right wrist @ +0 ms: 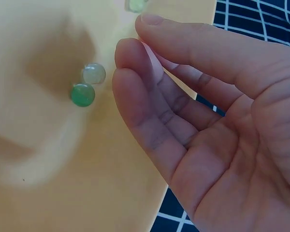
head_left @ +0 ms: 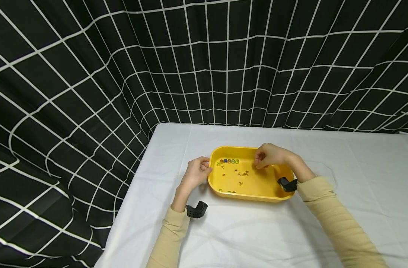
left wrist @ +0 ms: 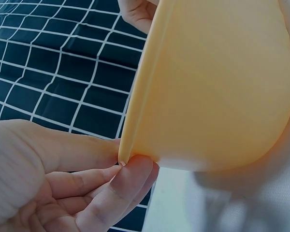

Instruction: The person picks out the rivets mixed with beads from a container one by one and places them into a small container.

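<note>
A yellow plastic tub [head_left: 257, 194] sits on the white-covered table. At its left end my left hand [head_left: 196, 172] pinches the rim, thumb on one side and fingers [left wrist: 130, 176] on the other. My right hand [head_left: 270, 154] hangs inside the tub near the far wall, fingers bent loosely and thumb apart from them; nothing shows between them. Two marbles, one green [right wrist: 82, 95] and one clear [right wrist: 94, 73], lie beside those fingers in the right wrist view. Several coloured marbles [head_left: 225, 160] line the far left side. Small gold-coloured pieces [head_left: 245, 173] are scattered across the tub floor.
More marbles [head_left: 229, 192] show along the tub's near wall, partly hidden by the rim. A black curtain with a white grid [head_left: 207, 67] hangs behind and to the left of the white tablecloth [head_left: 358, 178]. Black wrist mounts [head_left: 197, 210] sit on both wrists.
</note>
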A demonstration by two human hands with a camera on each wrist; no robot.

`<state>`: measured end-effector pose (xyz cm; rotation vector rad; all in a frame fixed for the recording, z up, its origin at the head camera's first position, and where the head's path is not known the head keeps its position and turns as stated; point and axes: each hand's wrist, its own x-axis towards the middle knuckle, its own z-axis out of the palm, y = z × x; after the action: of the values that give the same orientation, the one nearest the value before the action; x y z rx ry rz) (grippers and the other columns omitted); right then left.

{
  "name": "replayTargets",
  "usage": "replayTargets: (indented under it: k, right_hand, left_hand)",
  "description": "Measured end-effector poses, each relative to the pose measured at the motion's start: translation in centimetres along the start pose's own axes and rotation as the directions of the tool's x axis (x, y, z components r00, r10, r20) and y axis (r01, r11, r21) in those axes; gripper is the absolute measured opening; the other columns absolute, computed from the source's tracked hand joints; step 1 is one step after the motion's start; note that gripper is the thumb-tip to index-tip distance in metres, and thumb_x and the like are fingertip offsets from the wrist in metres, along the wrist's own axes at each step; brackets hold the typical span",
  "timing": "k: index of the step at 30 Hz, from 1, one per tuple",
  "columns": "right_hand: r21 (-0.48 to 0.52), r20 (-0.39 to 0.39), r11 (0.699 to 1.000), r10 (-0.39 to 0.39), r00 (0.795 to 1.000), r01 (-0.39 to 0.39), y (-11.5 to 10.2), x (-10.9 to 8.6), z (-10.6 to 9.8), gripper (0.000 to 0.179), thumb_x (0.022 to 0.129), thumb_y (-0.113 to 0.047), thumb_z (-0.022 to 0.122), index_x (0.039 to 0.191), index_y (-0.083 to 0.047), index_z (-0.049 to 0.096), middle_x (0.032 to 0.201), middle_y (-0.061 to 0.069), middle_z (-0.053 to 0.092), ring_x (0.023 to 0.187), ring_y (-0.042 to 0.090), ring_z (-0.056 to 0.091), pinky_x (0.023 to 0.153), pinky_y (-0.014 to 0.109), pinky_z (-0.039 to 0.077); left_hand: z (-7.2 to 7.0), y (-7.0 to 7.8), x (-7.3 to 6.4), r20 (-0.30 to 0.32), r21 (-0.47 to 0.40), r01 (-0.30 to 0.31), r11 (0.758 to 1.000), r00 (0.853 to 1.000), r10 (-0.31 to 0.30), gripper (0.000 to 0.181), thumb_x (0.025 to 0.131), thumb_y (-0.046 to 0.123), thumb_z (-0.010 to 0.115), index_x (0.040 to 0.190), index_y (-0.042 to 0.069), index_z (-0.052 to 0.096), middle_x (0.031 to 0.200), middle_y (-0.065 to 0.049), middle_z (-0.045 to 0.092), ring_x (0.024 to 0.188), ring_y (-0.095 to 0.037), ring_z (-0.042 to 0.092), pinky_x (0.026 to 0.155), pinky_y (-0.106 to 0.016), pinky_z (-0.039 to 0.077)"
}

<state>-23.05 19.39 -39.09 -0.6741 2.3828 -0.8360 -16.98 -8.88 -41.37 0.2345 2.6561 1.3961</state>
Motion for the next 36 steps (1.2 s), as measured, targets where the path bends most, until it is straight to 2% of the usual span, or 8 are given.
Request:
replayTargets:
  k: [7,13,28,36]
  right_hand:
    - [0.013,0.023,1.0,0.0,1.0,-0.001,-0.1,0.6,0.3,0.005,0.077,0.002,0.064,0.08,0.005,0.062,0.071,0.004,0.059,0.062,0.014,0.052,0.06,0.031,0.051]
    - [0.011,0.025,1.0,0.0,1.0,-0.001,-0.2,1.1,0.6,0.004,0.079,0.001,0.066,0.08,0.003,0.063,0.07,0.004,0.058,0.062,0.014,0.051,0.059,0.026,0.049]
    - [-0.01,0.031,0.993,-0.116,0.993,0.117,0.0,1.9,1.1,0.007,0.075,0.002,0.07,0.081,0.003,0.066,0.073,0.004,0.063,0.064,0.012,0.052,0.058,0.022,0.046]
    - [-0.011,0.051,0.992,-0.126,0.991,0.127,-0.3,2.3,1.5,0.009,0.075,0.001,0.072,0.081,0.003,0.065,0.073,0.002,0.061,0.065,0.012,0.051,0.059,0.022,0.045]
  left_hand:
    - [0.0,-0.1,0.0,0.0,0.0,-0.002,1.0,1.0,0.002,0.035,0.086,0.002,0.062,0.118,-0.009,0.056,0.093,-0.013,0.06,0.081,-0.02,0.062,0.068,-0.025,0.053]
    - [0.0,-0.1,0.0,-0.001,-0.005,-0.012,1.0,1.0,0.012,0.034,0.086,0.001,0.062,0.118,-0.01,0.056,0.093,-0.014,0.061,0.081,-0.021,0.063,0.068,-0.025,0.053]
    - [0.0,-0.2,0.0,-0.007,-0.015,-0.028,0.999,1.0,0.028,0.033,0.085,-0.001,0.062,0.116,-0.011,0.056,0.092,-0.014,0.061,0.079,-0.021,0.063,0.066,-0.024,0.053]
    - [0.0,-0.1,-0.1,0.0,-0.019,-0.016,1.0,1.0,0.016,0.034,0.085,0.0,0.062,0.117,-0.01,0.056,0.093,-0.014,0.061,0.079,-0.02,0.063,0.067,-0.023,0.053]
